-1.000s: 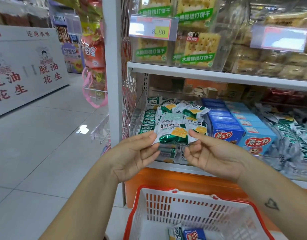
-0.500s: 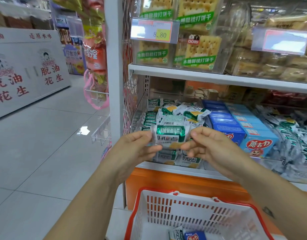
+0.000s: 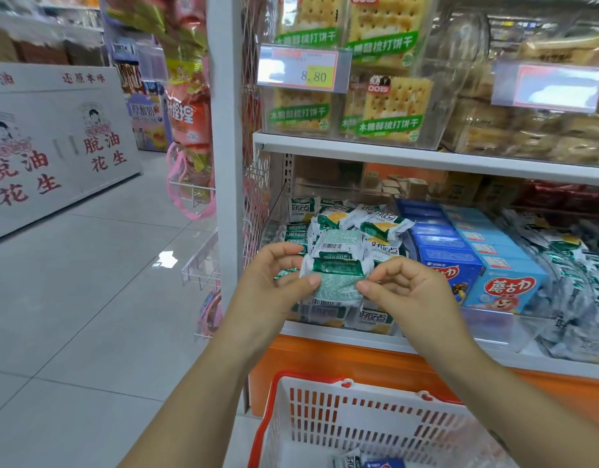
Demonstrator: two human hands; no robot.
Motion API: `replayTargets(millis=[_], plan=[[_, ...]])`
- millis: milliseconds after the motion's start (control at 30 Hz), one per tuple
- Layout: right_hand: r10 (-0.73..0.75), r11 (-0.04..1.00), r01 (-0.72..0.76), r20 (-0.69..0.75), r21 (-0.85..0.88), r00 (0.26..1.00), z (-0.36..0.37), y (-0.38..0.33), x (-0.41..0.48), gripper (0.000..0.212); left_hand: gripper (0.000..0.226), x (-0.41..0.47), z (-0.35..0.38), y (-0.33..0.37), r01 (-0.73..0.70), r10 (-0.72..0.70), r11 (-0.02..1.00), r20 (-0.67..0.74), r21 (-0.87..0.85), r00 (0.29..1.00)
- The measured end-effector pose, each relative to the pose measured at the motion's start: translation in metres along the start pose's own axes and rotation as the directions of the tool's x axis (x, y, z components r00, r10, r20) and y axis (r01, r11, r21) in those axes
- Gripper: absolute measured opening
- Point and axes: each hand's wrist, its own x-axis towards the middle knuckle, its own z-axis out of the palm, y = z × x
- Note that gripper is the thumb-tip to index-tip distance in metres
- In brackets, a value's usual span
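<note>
Over your basket (image 3: 274, 400), 12 o'clock: snack packet (image 3: 336, 282), a pillow-shaped pack in crinkly green-and-white film, barcode showing.
Your left hand (image 3: 274, 285): pinching the packet's 9 o'clock edge.
Your right hand (image 3: 406, 292): pinching its 3 o'clock edge.
Basket: slotted white plastic, red rim.
Blue boxes (image 3: 494, 282): card, 3 o'clock.

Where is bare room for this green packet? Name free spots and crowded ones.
Free: most of the basket floor, behind the two packs at its near edge; the floor tiles left of the shelf post. Crowded: the heaped bin of green packets behind the left hand and right hand, which pinch the packet; the blue boxes beside it, packed tight.
</note>
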Motion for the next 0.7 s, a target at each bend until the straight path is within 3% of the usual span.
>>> replayTargets(millis=[167, 267, 333, 400, 467, 567, 700], plan=[[-0.015, 0.999, 0.015, -0.009, 0.031, 1.0, 0.0, 0.002, 0.0, 0.016, 0.027, 0.0, -0.001, -0.002, -0.033, 0.026, 0.983, 0.043, 0.182, 0.999], [-0.026, 1.0, 0.027, 0.025, -0.01, 0.999, -0.002, 0.002, 0.001, 0.014, 0.028, 0.003, -0.001, -0.007, 0.031, -0.041, 0.97, 0.034, 0.241, 0.999], [-0.148, 0.963, 0.173, 0.133, -0.208, 0.98, -0.004, 0.003, 0.0, 0.024, 0.03, 0.006, 0.0, -0.009, 0.081, -0.083, 0.974, -0.001, 0.213, 0.997], [-0.223, 0.85, 0.336, 0.3, -0.406, 0.928, -0.005, 0.002, -0.001, 0.035, 0.032, 0.009, 0.003, -0.01, 0.099, -0.099, 0.975, -0.012, 0.198, 0.995], [-0.259, 0.794, 0.406, 0.352, -0.453, 0.899, -0.007, 0.002, 0.0, 0.04, 0.034, 0.011, 0.007, -0.011, 0.099, -0.101, 0.973, 0.003, 0.21, 0.995], [-0.293, 0.781, 0.393, 0.271, -0.485, 0.917, -0.011, 0.004, 0.011, 0.041, 0.036, 0.016, 0.008, -0.013, 0.092, -0.1, 0.974, 0.026, 0.205, 0.995], [-0.208, 0.842, 0.198, 0.037, -0.501, 0.977, -0.024, 0.015, 0.047, 0.032, 0.025, 0.024, -0.003, -0.012, 0.026, 0.005, 0.964, -0.115, 0.264, 0.993]])
